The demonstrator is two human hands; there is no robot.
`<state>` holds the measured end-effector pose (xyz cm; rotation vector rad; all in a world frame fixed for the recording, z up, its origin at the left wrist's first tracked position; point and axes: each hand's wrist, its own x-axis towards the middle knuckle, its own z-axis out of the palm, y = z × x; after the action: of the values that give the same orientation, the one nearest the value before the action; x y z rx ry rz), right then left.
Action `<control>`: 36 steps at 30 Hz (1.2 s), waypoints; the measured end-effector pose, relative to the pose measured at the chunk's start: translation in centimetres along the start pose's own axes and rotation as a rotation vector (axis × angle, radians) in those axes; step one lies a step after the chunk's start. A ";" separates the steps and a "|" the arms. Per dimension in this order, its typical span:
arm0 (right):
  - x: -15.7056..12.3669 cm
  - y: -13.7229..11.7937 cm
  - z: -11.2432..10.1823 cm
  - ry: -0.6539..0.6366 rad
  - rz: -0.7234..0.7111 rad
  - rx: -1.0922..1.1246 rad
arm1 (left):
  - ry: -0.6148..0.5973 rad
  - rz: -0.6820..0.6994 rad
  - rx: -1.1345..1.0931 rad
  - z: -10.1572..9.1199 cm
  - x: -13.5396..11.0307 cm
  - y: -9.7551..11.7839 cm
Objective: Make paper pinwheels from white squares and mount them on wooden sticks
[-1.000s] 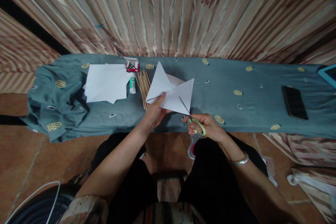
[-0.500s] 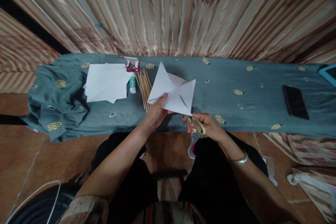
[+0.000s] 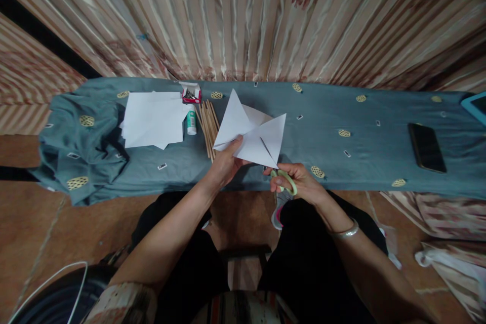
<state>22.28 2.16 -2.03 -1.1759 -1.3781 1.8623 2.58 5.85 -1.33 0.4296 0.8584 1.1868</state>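
A white sheet of paper point(image 3: 252, 144), slit inward from its corners so that flaps stand apart, is held over the near part of the cloth-covered table. My left hand point(image 3: 229, 158) is closed on its near left side, thumb on top and the fingers underneath. Green-handled scissors point(image 3: 287, 181) are in my right hand point(image 3: 301, 182), fingers in the loops. One blade shows as a dark line on the paper, running inward from the near right corner; the rest of the blades is partly hidden by the sheet.
Left of the paper lie several wooden sticks point(image 3: 207, 126), a green-and-white glue stick point(image 3: 191, 120), a small open red box point(image 3: 191, 93) of metal pieces and a stack of white paper point(image 3: 154, 120). Far right are a black phone point(image 3: 427, 148) and a blue-edged device point(image 3: 474, 107). A curtain point(image 3: 243, 20) hangs behind.
The paper's right flap has shifted slightly to the right. Both hands and the scissors stay almost where they were.
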 end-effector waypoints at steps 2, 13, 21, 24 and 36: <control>0.0 0.0 -0.1 0.000 -0.010 -0.014 | -0.007 -0.008 -0.001 0.0 0.0 0.0; -0.1 0.0 -0.1 0.007 -0.021 0.011 | -0.079 0.050 0.065 -0.3 0.0 -0.2; -0.2 0.1 -0.2 0.006 -0.002 -0.005 | -0.122 0.202 0.204 -0.2 0.2 -0.3; -0.2 0.1 -0.1 -0.004 -0.010 0.005 | -0.111 0.198 0.235 -0.5 0.3 -0.4; -0.4 -0.2 -0.1 -0.011 -0.022 -0.008 | -0.109 0.197 0.280 -0.6 0.3 -0.5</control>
<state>22.54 1.94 -1.72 -1.1520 -1.4001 1.8523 2.50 5.87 -2.16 0.8154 0.9054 1.2145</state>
